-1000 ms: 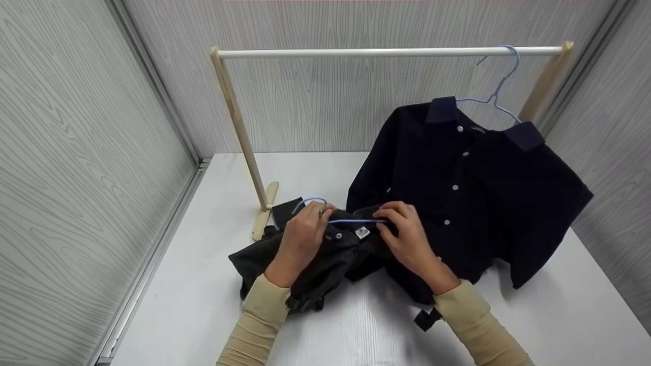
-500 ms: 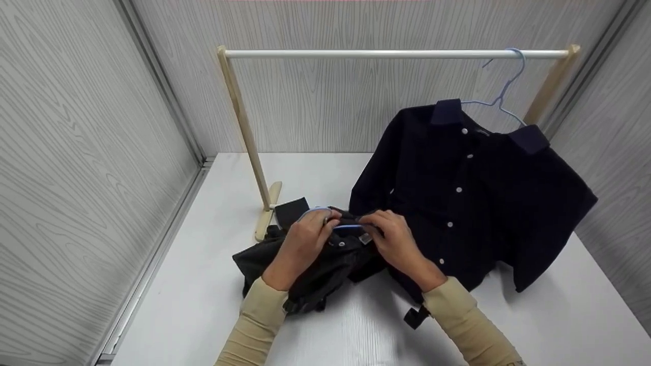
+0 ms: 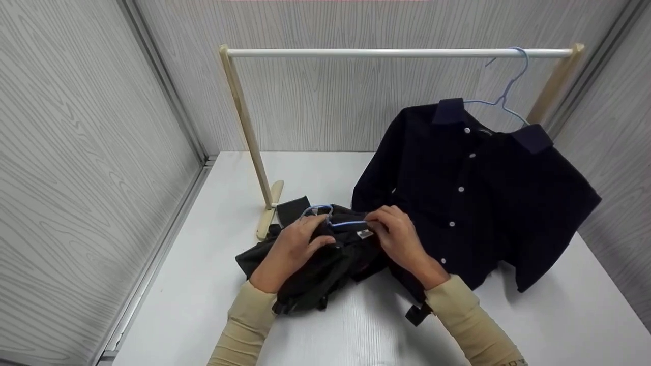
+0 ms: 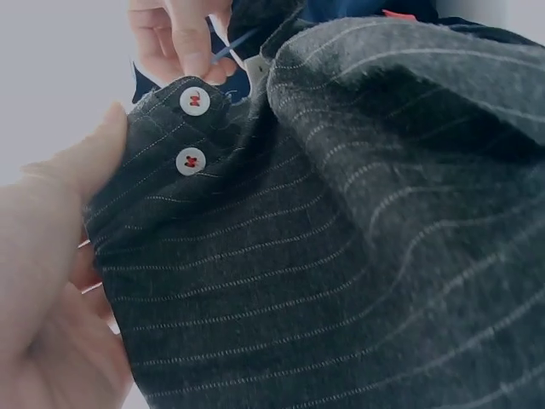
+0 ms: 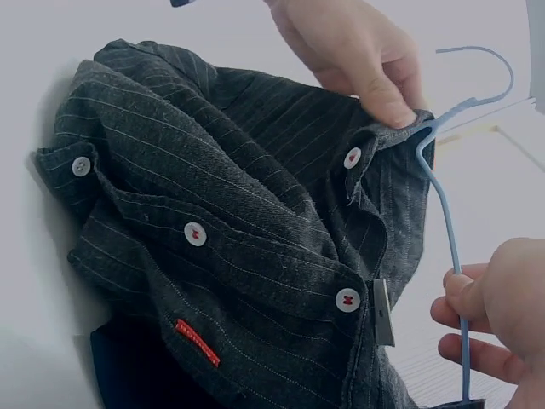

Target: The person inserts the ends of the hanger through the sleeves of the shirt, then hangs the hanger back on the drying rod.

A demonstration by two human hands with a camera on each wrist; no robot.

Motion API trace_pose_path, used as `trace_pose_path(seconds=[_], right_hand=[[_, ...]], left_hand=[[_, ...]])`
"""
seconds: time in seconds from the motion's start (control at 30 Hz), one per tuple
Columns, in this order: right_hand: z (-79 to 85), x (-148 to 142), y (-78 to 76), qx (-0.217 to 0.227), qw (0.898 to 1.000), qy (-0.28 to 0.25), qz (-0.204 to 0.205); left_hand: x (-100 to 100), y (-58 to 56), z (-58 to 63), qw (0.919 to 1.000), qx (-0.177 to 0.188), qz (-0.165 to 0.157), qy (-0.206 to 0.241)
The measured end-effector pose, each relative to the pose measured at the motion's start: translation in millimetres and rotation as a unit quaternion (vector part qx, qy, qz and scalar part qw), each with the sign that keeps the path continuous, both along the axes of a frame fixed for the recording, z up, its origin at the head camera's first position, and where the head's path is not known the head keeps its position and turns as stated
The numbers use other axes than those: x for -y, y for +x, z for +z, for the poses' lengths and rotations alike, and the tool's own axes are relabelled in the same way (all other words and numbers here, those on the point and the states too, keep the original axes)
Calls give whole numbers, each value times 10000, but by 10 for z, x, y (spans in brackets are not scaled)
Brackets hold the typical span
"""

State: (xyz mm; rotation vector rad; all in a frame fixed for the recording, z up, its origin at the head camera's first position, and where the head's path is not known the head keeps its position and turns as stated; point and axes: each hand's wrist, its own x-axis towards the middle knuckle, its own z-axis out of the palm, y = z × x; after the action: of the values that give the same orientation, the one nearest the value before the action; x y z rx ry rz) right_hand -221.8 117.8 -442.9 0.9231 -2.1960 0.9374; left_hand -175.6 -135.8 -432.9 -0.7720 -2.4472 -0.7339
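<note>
A dark grey pinstriped shirt (image 3: 313,282) with white buttons lies bunched on the table. My left hand (image 3: 290,249) grips its edge beside the buttons, thumb in front and fingers behind the cloth, as the left wrist view shows. A light blue hanger (image 5: 444,200) runs into the shirt's neck area, its hook standing above the cloth. My right hand (image 5: 498,315) pinches one arm of this hanger between thumb and fingers, near a white label (image 3: 364,234). The hanger's far ends are hidden by cloth.
A rack with a white rail (image 3: 356,53) and wooden legs stands behind. From its right end a navy shirt (image 3: 427,173) hangs on another blue hanger (image 3: 501,100), its lower part reaching the table (image 3: 183,284). Panel walls (image 3: 76,152) enclose the sides and back.
My left hand has shifted slightly left and down from the hanger's neck, its thumb now apart from the fingertips and on the cloth. My right hand moved left along the hanger, then slightly back right.
</note>
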Motion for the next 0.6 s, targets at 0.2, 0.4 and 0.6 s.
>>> trace_pose_path(seconds=[0.2,0.4,0.6], right_hand=[[55,-20,-17,-49,10000,-81,-25],[109,-65,-69,-186,9995,-102,-250],[155,-114,-100,-359,9983,40,-460]], left_hand=[[69,-26,17,9987,-382,82,-335],[130,-61,40,9968,-756,113,-237],[146,-62,74,9956,-822,392,-205]])
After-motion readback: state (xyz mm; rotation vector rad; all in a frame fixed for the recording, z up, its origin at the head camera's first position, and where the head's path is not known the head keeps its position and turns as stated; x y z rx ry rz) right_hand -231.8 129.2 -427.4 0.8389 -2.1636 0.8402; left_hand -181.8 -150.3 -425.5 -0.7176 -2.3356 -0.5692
